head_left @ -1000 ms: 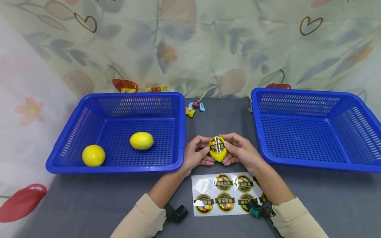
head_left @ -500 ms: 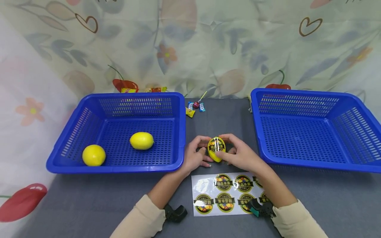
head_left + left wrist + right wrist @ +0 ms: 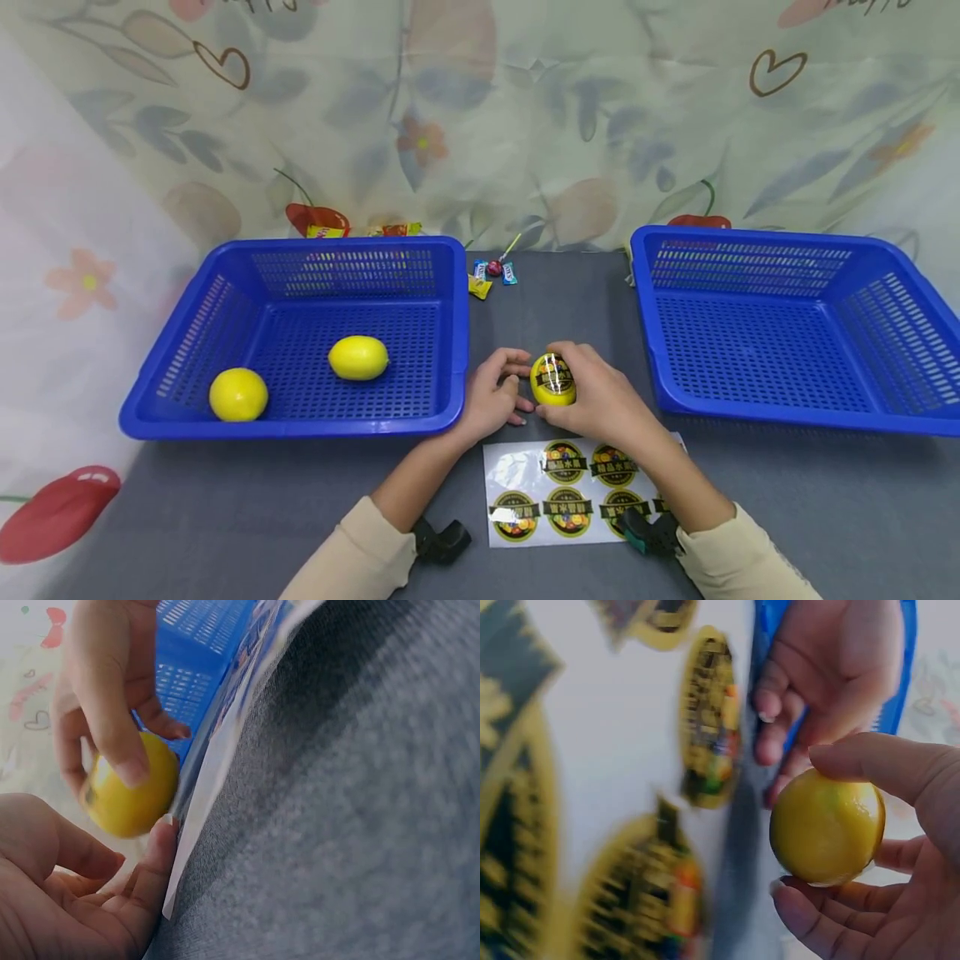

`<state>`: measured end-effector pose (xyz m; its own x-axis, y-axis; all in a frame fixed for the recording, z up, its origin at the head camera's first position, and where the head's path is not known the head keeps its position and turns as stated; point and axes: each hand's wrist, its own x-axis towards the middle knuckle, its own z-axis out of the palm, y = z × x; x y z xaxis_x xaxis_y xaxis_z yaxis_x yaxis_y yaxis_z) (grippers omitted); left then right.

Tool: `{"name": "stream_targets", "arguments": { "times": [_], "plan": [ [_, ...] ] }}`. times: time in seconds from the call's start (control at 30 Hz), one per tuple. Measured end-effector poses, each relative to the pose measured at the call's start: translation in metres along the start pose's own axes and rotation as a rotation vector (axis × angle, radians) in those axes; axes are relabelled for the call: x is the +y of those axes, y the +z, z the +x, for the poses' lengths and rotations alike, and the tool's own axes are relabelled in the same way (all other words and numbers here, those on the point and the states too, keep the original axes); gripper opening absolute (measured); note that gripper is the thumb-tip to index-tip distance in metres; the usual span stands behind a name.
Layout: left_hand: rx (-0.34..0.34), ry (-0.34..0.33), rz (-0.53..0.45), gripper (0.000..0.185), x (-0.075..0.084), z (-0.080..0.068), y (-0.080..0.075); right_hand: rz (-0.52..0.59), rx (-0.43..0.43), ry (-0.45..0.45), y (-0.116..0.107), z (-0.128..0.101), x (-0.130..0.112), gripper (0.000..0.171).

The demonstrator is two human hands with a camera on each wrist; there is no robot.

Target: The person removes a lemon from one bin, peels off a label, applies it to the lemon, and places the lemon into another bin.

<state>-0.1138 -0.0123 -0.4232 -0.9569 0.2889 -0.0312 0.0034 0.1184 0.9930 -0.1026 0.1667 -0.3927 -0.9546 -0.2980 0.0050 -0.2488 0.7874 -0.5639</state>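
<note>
A yellow lemon [image 3: 550, 398] with a round black-and-gold sticker [image 3: 553, 373] on its upper face is held by my right hand [image 3: 600, 396] between thumb and fingers. In the right wrist view, the thumb lies over one side of the lemon [image 3: 825, 829] and the fingers support the other. My left hand [image 3: 493, 396] rests just left of it, fingers loosely bent and holding nothing; in the left wrist view a small gap separates these fingertips from the lemon [image 3: 139, 802]. Below both hands lies a white sticker sheet [image 3: 517, 460] with several similar round stickers, partly hidden by the right forearm.
A blue basket [image 3: 300, 429] on the left contains two lemons, one near the front corner [image 3: 238, 394] and one mid-basket [image 3: 358, 358]. Another blue basket [image 3: 787, 408] stands on the right. Wrapped candies [image 3: 480, 287] and a lollipop [image 3: 494, 267] lie at the back between them.
My right hand has shifted its grip and turned the lemon, taking it slightly right, away from my left hand. My left fingers have let go of the lemon.
</note>
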Motion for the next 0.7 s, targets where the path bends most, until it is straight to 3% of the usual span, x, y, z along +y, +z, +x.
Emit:
{"name": "stream_targets", "arguments": {
  "times": [0.2,0.43,0.57,0.7],
  "plan": [
    [-0.007,-0.011,0.004,0.033,-0.002,0.000,-0.001,-0.037,-0.004,-0.040,-0.027,-0.003,-0.017,0.072],
    [-0.009,0.043,0.067,0.031,-0.004,-0.001,0.000,-0.026,-0.010,-0.054,-0.100,0.007,-0.038,0.074],
    [-0.010,0.083,0.131,0.030,-0.007,-0.002,0.001,-0.024,-0.035,0.043,-0.150,0.025,-0.027,0.078],
    [-0.026,0.119,0.191,0.030,-0.008,-0.002,-0.001,-0.070,-0.058,0.143,-0.181,0.046,0.004,0.083]
  ]
}}
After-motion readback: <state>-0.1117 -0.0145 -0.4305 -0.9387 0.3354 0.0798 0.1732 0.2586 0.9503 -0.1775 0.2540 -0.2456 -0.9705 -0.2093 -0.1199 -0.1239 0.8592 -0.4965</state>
